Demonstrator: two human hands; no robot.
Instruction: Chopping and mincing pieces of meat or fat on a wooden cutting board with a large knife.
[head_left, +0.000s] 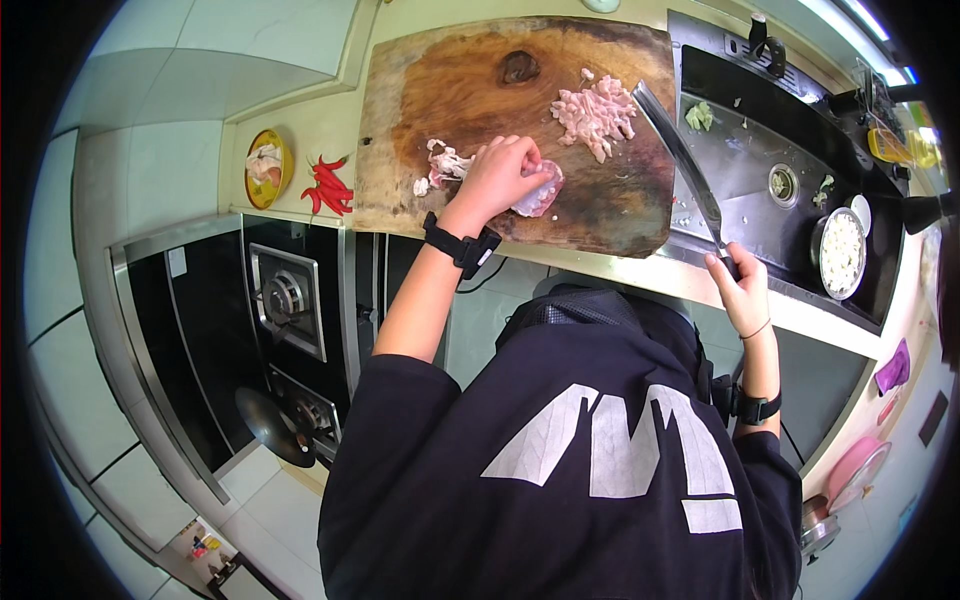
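My left hand (501, 174) is over a worn wooden cutting board (450, 82), its thumb and fingers gripping the upper edge of a piece of raw meat (543, 196). Left of that hand lie pale scraps of skin or fat (448, 163), partly covered by it. A heap of diced raw meat (596, 116) sits toward the board's right side. Off the board's right edge, my right hand (741, 289) grips the dark handle of a kitchen knife (681, 150). Its long blade points up and left, the tip beside the diced meat.
Right of the board is a dark sink (727, 172) with vegetable scraps and a metal bowl of pale chopped pieces (841, 253). Red chilies (328, 186) and a yellow bowl of meat (266, 169) lie left. A gas burner (285, 296) and a wok (271, 426) are lower left.
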